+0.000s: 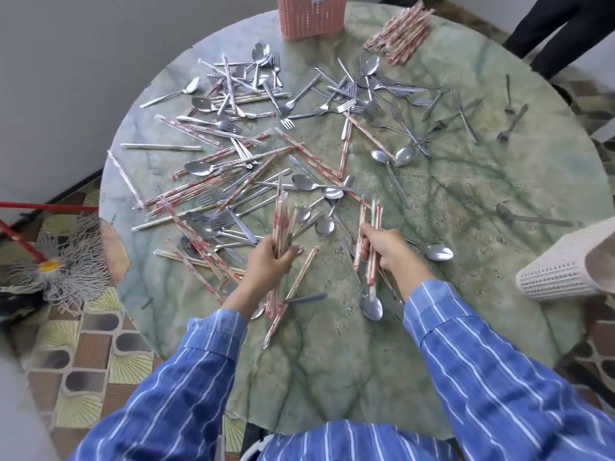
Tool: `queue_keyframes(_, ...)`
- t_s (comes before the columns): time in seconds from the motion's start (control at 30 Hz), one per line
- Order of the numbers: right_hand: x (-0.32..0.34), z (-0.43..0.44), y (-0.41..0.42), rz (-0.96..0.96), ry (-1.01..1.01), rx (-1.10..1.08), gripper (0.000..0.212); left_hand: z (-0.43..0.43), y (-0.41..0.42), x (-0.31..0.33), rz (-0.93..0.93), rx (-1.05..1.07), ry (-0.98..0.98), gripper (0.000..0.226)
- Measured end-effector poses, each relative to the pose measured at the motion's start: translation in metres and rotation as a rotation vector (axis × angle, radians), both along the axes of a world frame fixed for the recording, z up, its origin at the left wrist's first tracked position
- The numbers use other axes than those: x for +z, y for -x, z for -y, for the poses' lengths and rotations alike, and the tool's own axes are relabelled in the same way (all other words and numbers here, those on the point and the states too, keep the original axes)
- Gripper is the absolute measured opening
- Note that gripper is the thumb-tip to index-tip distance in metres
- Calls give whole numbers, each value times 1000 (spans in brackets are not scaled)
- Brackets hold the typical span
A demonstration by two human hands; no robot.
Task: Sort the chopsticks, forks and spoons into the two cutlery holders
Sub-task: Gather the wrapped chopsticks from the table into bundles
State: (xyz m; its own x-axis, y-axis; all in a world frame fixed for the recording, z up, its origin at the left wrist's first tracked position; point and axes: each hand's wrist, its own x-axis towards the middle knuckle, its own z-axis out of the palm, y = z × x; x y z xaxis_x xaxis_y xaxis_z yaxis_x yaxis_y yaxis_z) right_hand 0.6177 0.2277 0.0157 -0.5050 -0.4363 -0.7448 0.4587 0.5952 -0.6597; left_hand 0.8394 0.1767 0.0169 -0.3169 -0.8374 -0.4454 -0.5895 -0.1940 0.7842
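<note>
— What do we hold just now?

— Our left hand is curled round a thick bundle of wrapped chopsticks, held nearly upright over the near middle of the table. They overlap too much for us to count. Our right hand grips a smaller bundle, three or four wrapped pairs as far as we can tell, with the tips pointing away from us.

— And the holders?

— We count two. The pink holder stands upright at the far edge. The white holder lies on its side at the right edge, its open end turned to the right.

— What else lies on the table?

— One neat stack of wrapped chopsticks lies at the far edge, to the right of the pink holder. Loose chopsticks, spoons and forks cover the left and middle, crossing one another; we see dozens and cannot give a true count. A looser scatter of forks lies far right. One spoon lies just beside our right hand, and a second spoon lies under that wrist.

— And beyond the table?

— One mop lies on the patterned floor at left, and two dark trouser legs stand at far right.
</note>
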Motion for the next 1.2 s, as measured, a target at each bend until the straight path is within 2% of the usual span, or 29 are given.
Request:
queue_keyframes(0.13,11,-25,5,154,28,37,31,-4,8,3,-60,-22,12,26)
queue_keyframes(0.33,27,-63,6,280,-82,202,33,0,20,27,-421,98,44,23)
queue_keyframes(0.47,34,-81,7,364,-99,269,34,9,25,40,-475,141,186,12)
queue_keyframes(0.57,32,-92,6,331,-88,304,30,12,20,42,-487,194,212,17)
queue_keyframes(0.63,29,-99,7,304,-83,298,28,12,15,38,-407,140,141,18)
queue_keyframes(0.73,27,-106,11,261,-36,300,20,8,10,23,-113,-64,56,20)
queue_keyframes(0.8,27,-108,14,234,46,317,13,0,8,14,106,-185,118,18)
queue_keyframes(0.87,26,-104,17,194,100,326,17,-9,5,5,262,-269,178,21)
queue_keyframes(1.0,22,-78,19,116,128,251,15,-24,2,0,349,-289,241,21)
queue_keyframes(1.2,11,-20,18,-229,-9,238,9,-33,1,-5,427,-313,343,27)
